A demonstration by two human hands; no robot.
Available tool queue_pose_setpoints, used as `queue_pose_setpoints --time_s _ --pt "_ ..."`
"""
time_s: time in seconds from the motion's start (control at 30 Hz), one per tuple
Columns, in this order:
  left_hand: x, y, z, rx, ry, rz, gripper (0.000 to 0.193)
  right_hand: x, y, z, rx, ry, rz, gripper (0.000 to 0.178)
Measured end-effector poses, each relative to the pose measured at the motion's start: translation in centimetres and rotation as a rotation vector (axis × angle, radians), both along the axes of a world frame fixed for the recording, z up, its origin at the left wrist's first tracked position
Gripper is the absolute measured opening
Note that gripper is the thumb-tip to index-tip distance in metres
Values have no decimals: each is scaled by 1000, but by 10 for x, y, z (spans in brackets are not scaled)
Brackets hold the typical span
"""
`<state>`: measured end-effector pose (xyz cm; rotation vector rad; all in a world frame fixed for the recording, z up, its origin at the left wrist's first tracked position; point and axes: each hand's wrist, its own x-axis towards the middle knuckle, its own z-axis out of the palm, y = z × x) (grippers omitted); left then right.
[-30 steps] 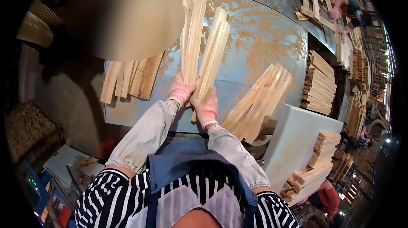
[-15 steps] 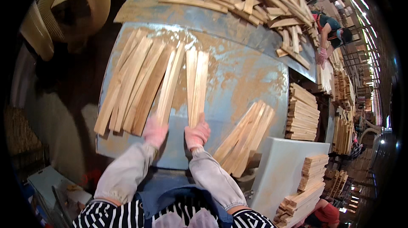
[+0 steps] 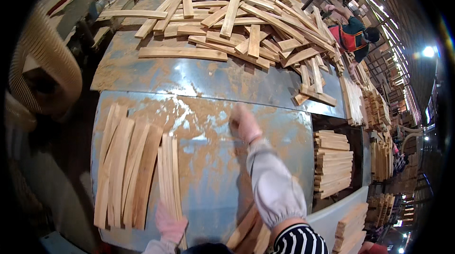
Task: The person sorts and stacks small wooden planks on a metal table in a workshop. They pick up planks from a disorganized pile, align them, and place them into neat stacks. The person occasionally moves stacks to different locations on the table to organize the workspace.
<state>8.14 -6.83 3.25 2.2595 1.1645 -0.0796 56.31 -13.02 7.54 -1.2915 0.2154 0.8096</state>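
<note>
On the metal table (image 3: 213, 178), left hand (image 3: 169, 225) clamps lengthwise wooden slats (image 3: 168, 173); right hand (image 3: 244, 122) loose.

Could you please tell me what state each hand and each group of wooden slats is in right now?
Left hand in pink glove: resting on the near end of the narrow bundle of pale wooden slats.
Right hand in pink glove: stretched out flat over the dusty blue metal table, holding nothing.
Wide row of wooden slats: lying flat, side by side.
Far heap of wooden slats: loose, criss-crossed.
Stack of wooden slats on the right: neatly piled.
</note>
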Motion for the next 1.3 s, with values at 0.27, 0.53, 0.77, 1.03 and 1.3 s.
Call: queue_pose_setpoints --time_s 0.27,0.53,0.77,1.03,1.3 --pt "53 8 3 53 111 7 111 305 122 -47 404 -60 -659 81" --pt "52 10 12 12 125 63 109 244 85 -64 251 -202 -684 56" --pt "20 1 37 -111 38 114 108 -55 -44 -28 -625 -355 -586 63" --pt "7 23 8 -156 -87 -106 118 -455 -129 -1 -828 -581 143 45" --pt "20 -3 4 -80 78 -129 127 -453 -102 -32 -925 -795 446 60"
